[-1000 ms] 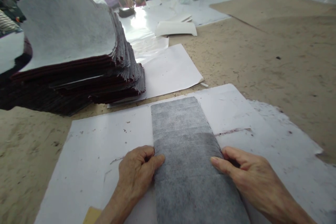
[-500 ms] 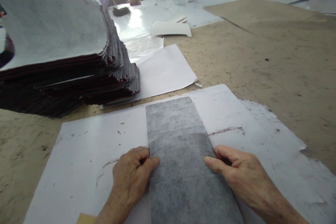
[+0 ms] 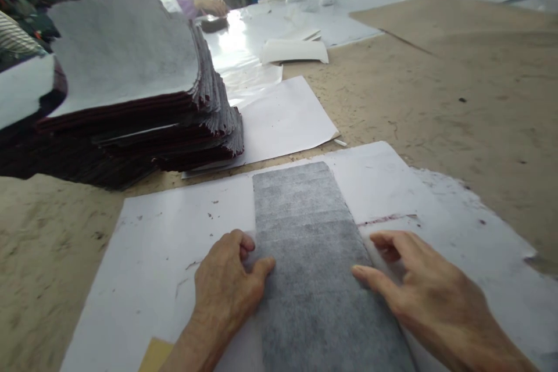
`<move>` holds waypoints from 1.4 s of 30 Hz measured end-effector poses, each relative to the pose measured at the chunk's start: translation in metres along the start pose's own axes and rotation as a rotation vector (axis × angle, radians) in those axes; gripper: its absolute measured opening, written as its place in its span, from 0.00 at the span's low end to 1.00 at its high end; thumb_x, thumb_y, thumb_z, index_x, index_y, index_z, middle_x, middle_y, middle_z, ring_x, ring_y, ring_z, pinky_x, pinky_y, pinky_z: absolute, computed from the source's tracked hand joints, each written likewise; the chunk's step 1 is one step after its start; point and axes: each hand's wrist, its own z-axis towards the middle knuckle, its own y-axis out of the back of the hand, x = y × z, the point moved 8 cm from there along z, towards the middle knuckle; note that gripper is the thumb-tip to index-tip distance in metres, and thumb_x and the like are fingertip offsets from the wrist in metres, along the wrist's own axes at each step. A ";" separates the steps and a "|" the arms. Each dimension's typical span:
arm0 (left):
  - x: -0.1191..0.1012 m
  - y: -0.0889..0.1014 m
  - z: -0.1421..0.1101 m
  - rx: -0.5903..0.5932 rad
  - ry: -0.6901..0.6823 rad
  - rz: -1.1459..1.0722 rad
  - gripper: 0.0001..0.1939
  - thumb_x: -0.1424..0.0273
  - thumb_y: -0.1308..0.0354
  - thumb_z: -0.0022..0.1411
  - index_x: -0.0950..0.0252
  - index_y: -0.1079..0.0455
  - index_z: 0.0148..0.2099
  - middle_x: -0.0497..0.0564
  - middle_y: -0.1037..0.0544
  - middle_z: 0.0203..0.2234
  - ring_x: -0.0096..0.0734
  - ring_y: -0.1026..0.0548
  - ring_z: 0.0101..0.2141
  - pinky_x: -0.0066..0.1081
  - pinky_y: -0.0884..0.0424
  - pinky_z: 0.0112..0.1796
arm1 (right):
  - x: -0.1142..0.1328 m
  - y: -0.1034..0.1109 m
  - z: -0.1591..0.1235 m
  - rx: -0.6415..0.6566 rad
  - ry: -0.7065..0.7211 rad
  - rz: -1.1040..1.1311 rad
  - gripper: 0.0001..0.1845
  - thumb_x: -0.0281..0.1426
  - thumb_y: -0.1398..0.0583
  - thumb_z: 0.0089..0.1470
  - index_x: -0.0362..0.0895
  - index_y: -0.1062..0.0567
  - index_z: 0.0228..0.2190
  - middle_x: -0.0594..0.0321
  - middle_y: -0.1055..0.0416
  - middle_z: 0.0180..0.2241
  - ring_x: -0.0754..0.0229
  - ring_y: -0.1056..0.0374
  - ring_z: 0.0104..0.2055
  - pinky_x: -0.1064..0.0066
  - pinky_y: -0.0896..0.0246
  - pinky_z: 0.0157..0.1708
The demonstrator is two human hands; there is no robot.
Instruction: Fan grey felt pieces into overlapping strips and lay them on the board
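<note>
A long grey strip of felt-like fabric (image 3: 305, 244) lies flat on a white sheet of paper (image 3: 170, 244), running away from me. At its left edge is my left hand (image 3: 231, 273), fingers partly curled beside the strip and the thumb apart, its tip over the grey surface. My right hand (image 3: 422, 279) is at the right edge, with the thumb tip over the strip and the fingers raised off it. A gap shows between thumb and fingers on both hands. The strip's near end runs out of view.
A tall stack of grey, dark-edged pieces (image 3: 131, 58) stands at the left. Behind lie another white sheet (image 3: 288, 107), a curved white piece (image 3: 294, 51) and brown paper (image 3: 457, 20). A yellow piece (image 3: 156, 354) shows by my left forearm. A masked person (image 3: 192, 3) is across the table.
Both hands have loosened from the strip's edges; thumbs and fingers have come apart, the right fingers lifting away. The strip's upper surface looks flatter. The view shifted slightly.
</note>
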 end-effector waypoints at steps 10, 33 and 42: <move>-0.029 0.012 0.015 -0.130 -0.490 -0.116 0.22 0.71 0.42 0.49 0.61 0.37 0.48 0.51 0.28 0.42 0.39 0.33 0.42 0.40 0.37 0.44 | 0.042 -0.007 0.046 0.166 0.477 0.133 0.17 0.29 0.40 0.43 0.44 0.30 0.39 0.58 0.29 0.40 0.54 0.35 0.45 0.64 0.39 0.42; -0.012 -0.006 0.001 0.047 -0.249 -0.176 0.20 0.55 0.54 0.55 0.62 0.49 0.19 0.46 0.39 0.18 0.31 0.38 0.25 0.31 0.47 0.30 | -0.005 -0.032 -0.003 0.330 -0.167 0.139 0.20 0.47 0.50 0.47 0.46 0.42 0.16 0.66 0.40 0.16 0.62 0.42 0.20 0.71 0.51 0.20; -0.011 -0.010 0.010 0.051 -0.262 -0.362 0.20 0.60 0.50 0.52 0.63 0.53 0.16 0.44 0.43 0.16 0.27 0.41 0.23 0.30 0.47 0.28 | -0.006 -0.034 -0.001 0.339 -0.208 0.246 0.19 0.45 0.49 0.46 0.46 0.41 0.15 0.67 0.43 0.16 0.63 0.44 0.20 0.73 0.50 0.19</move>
